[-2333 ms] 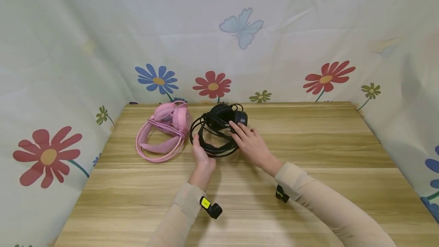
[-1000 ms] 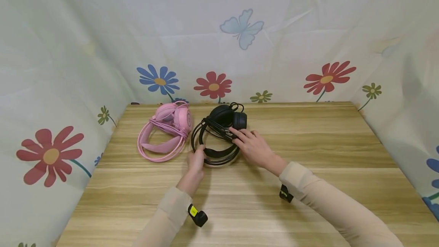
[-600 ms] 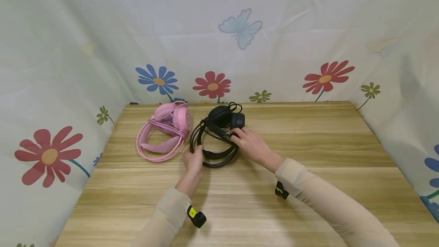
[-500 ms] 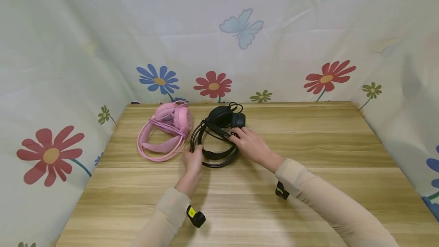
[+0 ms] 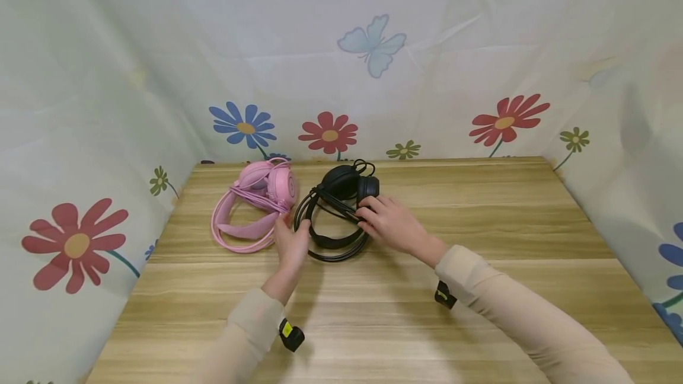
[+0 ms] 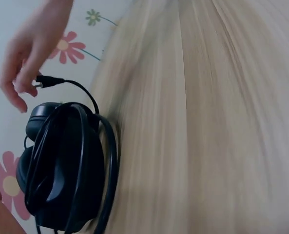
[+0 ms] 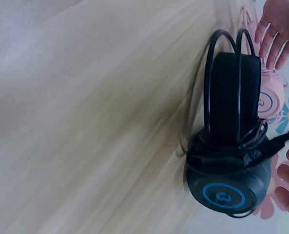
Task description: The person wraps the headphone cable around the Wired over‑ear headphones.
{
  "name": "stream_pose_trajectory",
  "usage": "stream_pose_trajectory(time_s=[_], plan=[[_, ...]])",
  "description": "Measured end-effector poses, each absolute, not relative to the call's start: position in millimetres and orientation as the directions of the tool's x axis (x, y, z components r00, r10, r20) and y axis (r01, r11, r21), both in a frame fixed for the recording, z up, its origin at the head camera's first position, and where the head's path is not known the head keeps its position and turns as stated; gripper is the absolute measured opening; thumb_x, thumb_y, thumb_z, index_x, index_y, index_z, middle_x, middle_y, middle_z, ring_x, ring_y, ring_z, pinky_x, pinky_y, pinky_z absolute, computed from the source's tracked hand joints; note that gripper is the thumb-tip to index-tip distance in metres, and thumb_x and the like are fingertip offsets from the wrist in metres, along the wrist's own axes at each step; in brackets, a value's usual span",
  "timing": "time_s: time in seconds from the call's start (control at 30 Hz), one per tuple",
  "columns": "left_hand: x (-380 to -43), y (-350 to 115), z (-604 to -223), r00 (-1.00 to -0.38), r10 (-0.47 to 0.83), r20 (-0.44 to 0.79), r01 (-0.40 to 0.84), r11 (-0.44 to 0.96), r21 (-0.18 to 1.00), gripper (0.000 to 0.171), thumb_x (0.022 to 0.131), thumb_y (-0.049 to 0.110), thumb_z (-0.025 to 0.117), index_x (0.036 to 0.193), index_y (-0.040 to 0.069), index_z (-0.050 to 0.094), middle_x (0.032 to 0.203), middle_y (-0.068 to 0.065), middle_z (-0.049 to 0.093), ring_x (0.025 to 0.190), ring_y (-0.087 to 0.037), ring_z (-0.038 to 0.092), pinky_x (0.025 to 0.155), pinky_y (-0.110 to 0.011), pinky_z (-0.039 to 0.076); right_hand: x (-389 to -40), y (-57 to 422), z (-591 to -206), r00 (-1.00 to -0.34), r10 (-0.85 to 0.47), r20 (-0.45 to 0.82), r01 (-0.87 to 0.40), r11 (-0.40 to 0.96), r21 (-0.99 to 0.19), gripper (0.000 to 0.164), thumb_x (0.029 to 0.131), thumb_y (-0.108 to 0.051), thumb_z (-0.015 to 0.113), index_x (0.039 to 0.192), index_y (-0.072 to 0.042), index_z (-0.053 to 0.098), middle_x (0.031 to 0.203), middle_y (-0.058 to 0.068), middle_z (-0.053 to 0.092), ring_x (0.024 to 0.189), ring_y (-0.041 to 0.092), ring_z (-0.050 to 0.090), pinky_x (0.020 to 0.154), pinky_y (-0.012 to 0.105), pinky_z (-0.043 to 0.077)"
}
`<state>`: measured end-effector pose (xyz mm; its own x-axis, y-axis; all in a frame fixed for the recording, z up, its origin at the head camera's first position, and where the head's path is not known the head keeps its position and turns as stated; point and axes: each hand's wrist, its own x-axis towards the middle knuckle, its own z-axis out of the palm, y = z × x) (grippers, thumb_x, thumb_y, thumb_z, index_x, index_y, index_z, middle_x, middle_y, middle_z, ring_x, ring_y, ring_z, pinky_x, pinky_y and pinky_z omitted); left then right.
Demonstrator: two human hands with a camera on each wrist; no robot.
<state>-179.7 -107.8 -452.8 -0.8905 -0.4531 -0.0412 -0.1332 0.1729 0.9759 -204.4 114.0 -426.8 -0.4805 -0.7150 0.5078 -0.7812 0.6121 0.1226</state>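
Observation:
A pair of black headphones (image 5: 340, 181) lies on the wooden table, its cable looped around the headband (image 7: 227, 97). My right hand (image 5: 393, 225) is at the right ear cup. Between its thumb and fingers it pinches the black cable plug (image 6: 50, 81), which stands off the headphones in the left wrist view. My left hand (image 5: 290, 245) is beside the headband's left side, between the two headsets, and grips nothing. Its fingers (image 7: 277, 46) are extended in the right wrist view. Pink headphones (image 5: 281, 187) with a bundled pink cable lie just to the left, right by the left fingertips.
The wooden table (image 5: 480, 212) meets a white cloth backdrop (image 5: 437, 88) printed with flowers and a butterfly at its far edge. More of this cloth runs along both sides. A small black wrist camera (image 5: 291, 335) hangs from the left sleeve.
The black headphones were lowered flat onto the table. My left hand has let go of their headband and shifted left. The right fingers went from lying on the cable to pinching its plug.

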Motion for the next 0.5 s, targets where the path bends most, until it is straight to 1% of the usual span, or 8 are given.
stream_pose_trajectory(time_s=[0.17,0.3,0.43,0.5], plan=[[-186,-113,-442,-0.942,-0.335,0.021,-0.080,0.283,0.956,0.055,0.081,0.014,0.059,0.131,-0.002,0.041,0.130,-0.021,0.047,0.122,-0.034,0.043,0.105,-0.043,0.031,-211,124,-419,-0.514,-0.707,0.485,-0.774,0.627,0.095,0.020,0.088,-0.024,0.060,0.102,-0.010,0.063,0.108,0.009,0.059,0.094,0.027,0.057,0.081,0.040,0.049],[-195,-120,-433,-0.975,-0.221,0.019,-0.067,0.374,0.925,0.057,0.085,0.021,0.058,0.134,0.000,0.038,0.135,-0.018,0.044,0.126,-0.032,0.041,0.107,-0.041,0.030,-221,136,-411,-0.540,-0.690,0.482,-0.759,0.646,0.075,0.019,0.087,-0.019,0.062,0.102,-0.007,0.064,0.108,0.012,0.060,0.097,0.029,0.057,0.084,0.041,0.049],[-204,-130,-423,-0.994,-0.107,0.022,-0.032,0.479,0.877,0.060,0.088,0.027,0.055,0.138,0.001,0.034,0.138,-0.019,0.041,0.128,-0.033,0.039,0.107,-0.041,0.030,-231,149,-403,-0.573,-0.657,0.489,-0.728,0.682,0.063,0.022,0.085,-0.016,0.063,0.104,-0.005,0.064,0.108,0.015,0.061,0.098,0.032,0.057,0.085,0.045,0.047],[-208,-136,-417,-0.997,-0.061,0.037,-0.001,0.536,0.844,0.061,0.088,0.031,0.054,0.138,0.002,0.033,0.137,-0.019,0.042,0.126,-0.034,0.041,0.106,-0.043,0.032,-235,155,-399,-0.600,-0.636,0.484,-0.706,0.706,0.053,0.023,0.085,-0.016,0.063,0.105,-0.005,0.064,0.109,0.015,0.061,0.099,0.033,0.057,0.085,0.047,0.046]])
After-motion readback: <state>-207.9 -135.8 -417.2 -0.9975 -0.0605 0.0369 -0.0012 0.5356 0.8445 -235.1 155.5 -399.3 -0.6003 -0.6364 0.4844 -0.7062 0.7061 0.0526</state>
